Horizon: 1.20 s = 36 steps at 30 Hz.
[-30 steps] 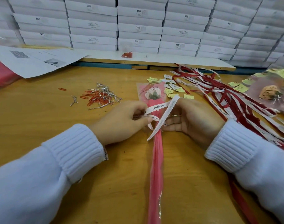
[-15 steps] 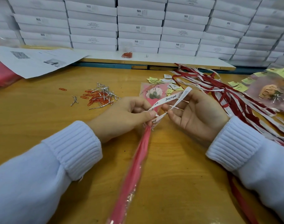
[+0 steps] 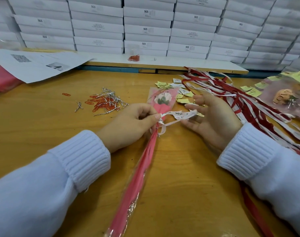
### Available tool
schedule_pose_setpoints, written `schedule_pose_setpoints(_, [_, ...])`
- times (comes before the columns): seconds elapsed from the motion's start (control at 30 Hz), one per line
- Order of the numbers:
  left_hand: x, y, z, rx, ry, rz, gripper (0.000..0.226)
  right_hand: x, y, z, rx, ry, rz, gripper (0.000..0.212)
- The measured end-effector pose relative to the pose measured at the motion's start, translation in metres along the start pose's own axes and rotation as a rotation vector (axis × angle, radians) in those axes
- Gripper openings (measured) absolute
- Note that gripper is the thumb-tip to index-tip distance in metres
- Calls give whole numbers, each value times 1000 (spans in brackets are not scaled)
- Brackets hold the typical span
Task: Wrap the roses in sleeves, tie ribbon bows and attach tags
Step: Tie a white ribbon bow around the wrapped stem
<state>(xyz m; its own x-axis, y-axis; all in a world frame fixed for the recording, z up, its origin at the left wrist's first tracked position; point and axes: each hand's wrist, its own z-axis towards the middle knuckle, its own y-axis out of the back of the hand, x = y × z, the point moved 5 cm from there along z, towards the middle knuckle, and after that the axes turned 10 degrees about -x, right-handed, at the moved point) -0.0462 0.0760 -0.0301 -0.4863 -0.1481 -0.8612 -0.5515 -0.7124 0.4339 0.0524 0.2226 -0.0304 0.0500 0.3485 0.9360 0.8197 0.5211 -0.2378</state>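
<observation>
Item: 1 rose [image 3: 162, 100], sleeved, between my hands. My left hand [image 3: 128, 124] pinches ribbon [image 3: 178, 115] at its neck; my right hand [image 3: 212, 120] spread, ribbon end across fingers [image 3: 191, 124]. Bow unfinished, I judge; tag pending, tags [image 3: 181, 93] beyond right hand.

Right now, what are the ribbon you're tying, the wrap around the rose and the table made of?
The white ribbon looks like thin satin-like fabric: it loops softly and carries printed writing. The sleeve seems clear plastic film: it crinkles and glints. The table looks like varnished wood, or wood-look laminate: yellow grain with a shine.
</observation>
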Motion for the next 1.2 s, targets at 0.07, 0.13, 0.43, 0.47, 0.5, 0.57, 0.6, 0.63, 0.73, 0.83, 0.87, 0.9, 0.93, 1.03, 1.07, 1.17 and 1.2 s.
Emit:
schedule_pose_setpoints(0.07, [0,1,0,-27,-4,-1,20,10,2,-4,-74,330,-391,27])
schedule_pose_setpoints(0.13, [0,1,0,-49,-6,1,20,25,-11,-24,47,825,-644,26])
schedule_pose_setpoints(0.43, [-1,3,0,-69,8,-52,17,-19,-48,-56,807,1148,-1279,33])
schedule_pose_setpoints(0.47, [-1,3,0,-64,9,-66,17,-18,-48,-56,804,1152,-1265,28])
schedule_pose_setpoints(0.5, [-1,2,-1,-59,5,-76,17,-17,-48,-56,804,1151,-1242,24])
schedule_pose_setpoints(0.57, [-2,2,-1,-54,-10,-72,17,-15,-47,-56,806,1136,-1229,18])
schedule_pose_setpoints(0.6, [-3,3,-2,-53,-20,-60,17,-16,-47,-56,809,1122,-1242,16])
schedule_pose_setpoints(0.63, [-3,3,-2,-51,-34,-45,17,-17,-46,-56,812,1105,-1256,16])
schedule_pose_setpoints(0.73, [-4,4,-2,-53,-66,-2,16,-18,-46,-59,799,1073,-1298,15])
schedule_pose_setpoints(0.83, [-5,3,-1,-68,-69,30,16,-18,-47,-65,771,1130,-1378,14])
schedule_pose_setpoints(0.87, [-5,2,-1,-69,-56,28,15,-18,-48,-68,761,1174,-1413,14])
schedule_pose_setpoints(0.9, [-4,2,-1,-68,-37,22,15,-18,-48,-70,753,1214,-1454,14])
schedule_pose_setpoints(0.93, [-3,1,-1,-67,-19,14,15,-20,-49,-72,747,1240,-1498,15])
schedule_pose_setpoints(1.03, [-3,3,-1,-81,-9,24,17,-21,-51,-78,751,1253,-1512,17])
schedule_pose_setpoints(1.07, [-3,3,-2,-88,-10,23,17,-19,-51,-80,765,1240,-1471,19])
schedule_pose_setpoints(1.17, [-3,5,-3,-88,11,-35,18,-17,-49,-80,820,1192,-1372,25])
schedule_pose_setpoints(1.2, [-3,5,-3,-82,11,-42,18,-17,-48,-79,828,1170,-1370,24])
